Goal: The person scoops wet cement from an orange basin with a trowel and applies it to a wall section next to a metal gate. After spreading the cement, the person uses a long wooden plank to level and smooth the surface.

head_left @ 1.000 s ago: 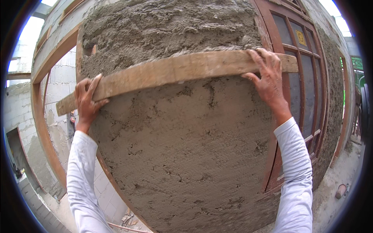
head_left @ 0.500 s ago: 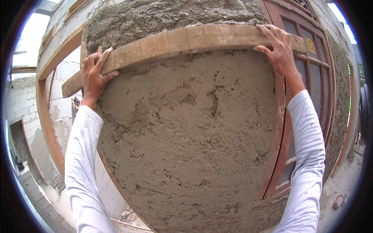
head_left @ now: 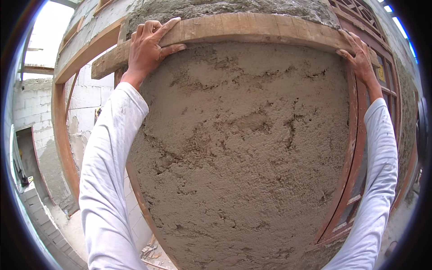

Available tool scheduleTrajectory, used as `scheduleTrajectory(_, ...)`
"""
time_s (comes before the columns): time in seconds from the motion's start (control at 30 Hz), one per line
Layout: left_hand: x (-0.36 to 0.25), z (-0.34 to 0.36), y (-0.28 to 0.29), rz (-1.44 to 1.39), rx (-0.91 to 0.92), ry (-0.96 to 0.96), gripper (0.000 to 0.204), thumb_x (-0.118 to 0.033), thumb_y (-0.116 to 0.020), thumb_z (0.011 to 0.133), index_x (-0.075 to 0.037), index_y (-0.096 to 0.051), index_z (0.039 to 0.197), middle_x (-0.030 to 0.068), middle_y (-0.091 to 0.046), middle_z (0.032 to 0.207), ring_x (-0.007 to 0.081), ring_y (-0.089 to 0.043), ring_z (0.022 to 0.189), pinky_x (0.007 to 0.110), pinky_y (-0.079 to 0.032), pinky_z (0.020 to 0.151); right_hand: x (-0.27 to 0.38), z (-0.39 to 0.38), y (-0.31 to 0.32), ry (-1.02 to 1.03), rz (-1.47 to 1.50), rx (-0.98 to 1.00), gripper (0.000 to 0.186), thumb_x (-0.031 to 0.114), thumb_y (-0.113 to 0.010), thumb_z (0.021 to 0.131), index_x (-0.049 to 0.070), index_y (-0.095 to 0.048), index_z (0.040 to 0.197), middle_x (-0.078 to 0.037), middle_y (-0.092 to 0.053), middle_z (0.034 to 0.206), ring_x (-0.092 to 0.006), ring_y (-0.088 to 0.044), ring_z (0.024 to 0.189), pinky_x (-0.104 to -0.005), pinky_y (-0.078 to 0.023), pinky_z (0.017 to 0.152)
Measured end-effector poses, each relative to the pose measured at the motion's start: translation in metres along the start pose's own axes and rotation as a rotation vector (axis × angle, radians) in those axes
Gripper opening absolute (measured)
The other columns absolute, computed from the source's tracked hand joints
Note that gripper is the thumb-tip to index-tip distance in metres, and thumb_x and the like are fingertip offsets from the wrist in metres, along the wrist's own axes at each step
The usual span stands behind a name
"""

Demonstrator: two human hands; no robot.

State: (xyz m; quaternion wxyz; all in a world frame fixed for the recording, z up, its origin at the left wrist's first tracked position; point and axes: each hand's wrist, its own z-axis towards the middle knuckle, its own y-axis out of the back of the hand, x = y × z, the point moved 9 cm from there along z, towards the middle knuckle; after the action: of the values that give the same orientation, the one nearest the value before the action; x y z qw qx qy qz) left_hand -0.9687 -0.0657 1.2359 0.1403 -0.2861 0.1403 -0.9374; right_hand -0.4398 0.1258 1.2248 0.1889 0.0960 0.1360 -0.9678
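Note:
A long straight wooden board (head_left: 252,29) lies crosswise against the upper part of a wall coated in wet grey mortar (head_left: 243,157). My left hand (head_left: 148,49) grips the board near its left end, thumb along the lower edge and fingers over the top. Close to the right end, my right hand (head_left: 360,56) holds it in the same way. Beneath the board the mortar is fairly flat, with cracks, pits and rough patches. Coarser mortar shows above the board's upper edge.
A reddish-brown wooden door frame with glass panes (head_left: 389,85) borders the mortar on the right. On the left stands a wooden window frame (head_left: 60,130) before a white block wall (head_left: 90,96). Rubble (head_left: 155,252) lies on the floor at lower left.
The board and both hands sit higher on the wall than before. My view has shifted, so the wall appears further right. More smoothed mortar shows under the board.

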Motion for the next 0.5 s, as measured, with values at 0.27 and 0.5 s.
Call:
scheduleTrajectory(0.27, 0.067, -0.094, 0.027, 0.047, 0.065, 0.021, 0.092, -0.084, -0.067, 0.077, -0.041, -0.057, 0.157, 0.001, -0.059, 0.12, 0.0258, -0.056, 0.116, 0.046, -0.047, 0.107, 0.113, -0.03, -0.022, -0.014, 0.032, 0.037, 0.082, 0.072, -0.069, 0.09, 0.033, -0.052, 0.16, -0.005, -0.051, 0.16, -0.0373, -0.044, 0.145, -0.0537, -0.035, 0.128)
scheduleTrajectory(0.5, 0.062, 0.038, -0.021, 0.011, -0.028, -0.02, 0.08, -0.074, -0.07, 0.086, -0.04, -0.057, 0.158, 0.0027, -0.06, 0.122, 0.0273, -0.057, 0.117, 0.045, -0.045, 0.107, 0.004, 0.054, -0.026, -0.059, -0.065, 0.035, 0.081, 0.07, -0.067, 0.095, 0.032, -0.047, 0.164, -0.008, -0.046, 0.167, -0.0397, -0.04, 0.151, -0.0548, -0.033, 0.129)
